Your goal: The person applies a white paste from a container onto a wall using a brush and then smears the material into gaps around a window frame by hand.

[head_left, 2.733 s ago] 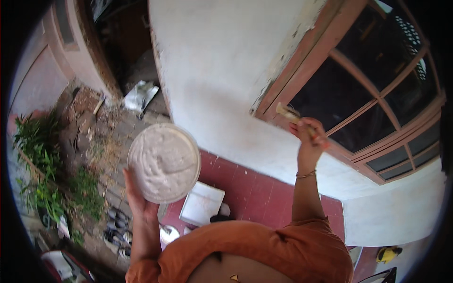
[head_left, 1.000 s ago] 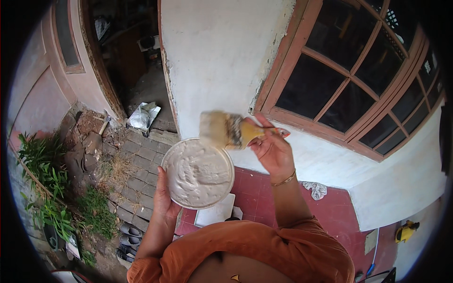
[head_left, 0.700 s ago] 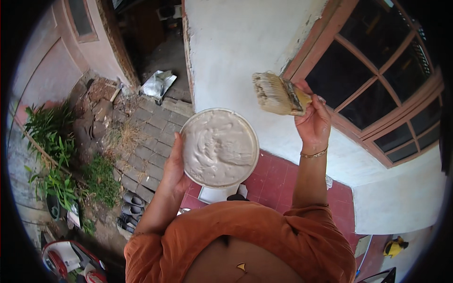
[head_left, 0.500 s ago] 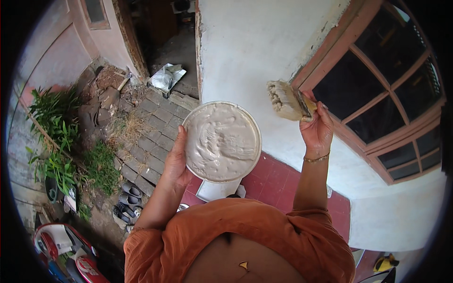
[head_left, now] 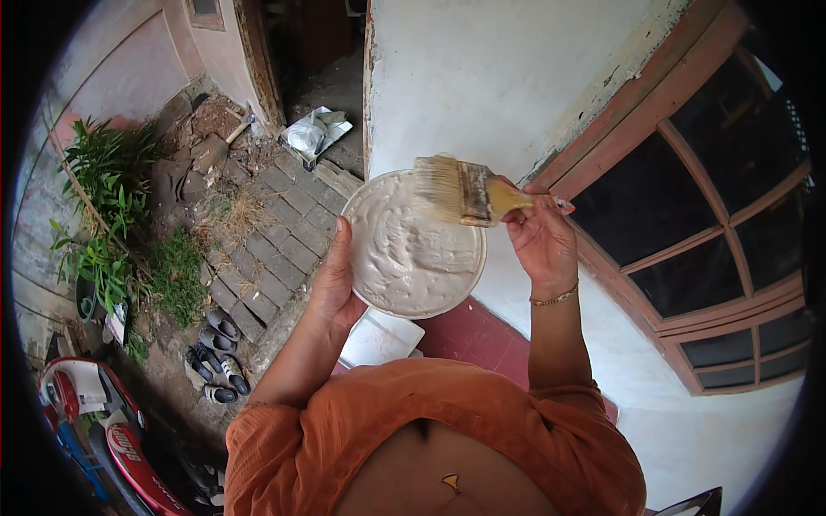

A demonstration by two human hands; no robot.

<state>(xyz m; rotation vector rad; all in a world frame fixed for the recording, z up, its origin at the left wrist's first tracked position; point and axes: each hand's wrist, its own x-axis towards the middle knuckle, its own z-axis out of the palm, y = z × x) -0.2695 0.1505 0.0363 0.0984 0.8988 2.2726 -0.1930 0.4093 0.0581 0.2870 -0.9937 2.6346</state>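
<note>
My left hand grips the left side of a round bucket, thumb up along its rim. Thick, pale greyish paint fills it nearly to the top, its surface ridged and lumpy. In my right hand is a wide paintbrush, held by its yellowish handle with fingers closed round it. Its paint-coated bristles point left, over the far right part of the bucket. Whether the bristles touch the paint I cannot tell.
Ahead and right stands a white wall with a wooden-framed window. An open doorway with a white bag is at the far left of it. Plants, several shoes and a red motorbike are on the left. Red tiles lie below.
My right hand has brought the brush left, from beside the wall and window frame to over the bucket, turning its flat side into view. The bucket has shifted slightly in the picture.
</note>
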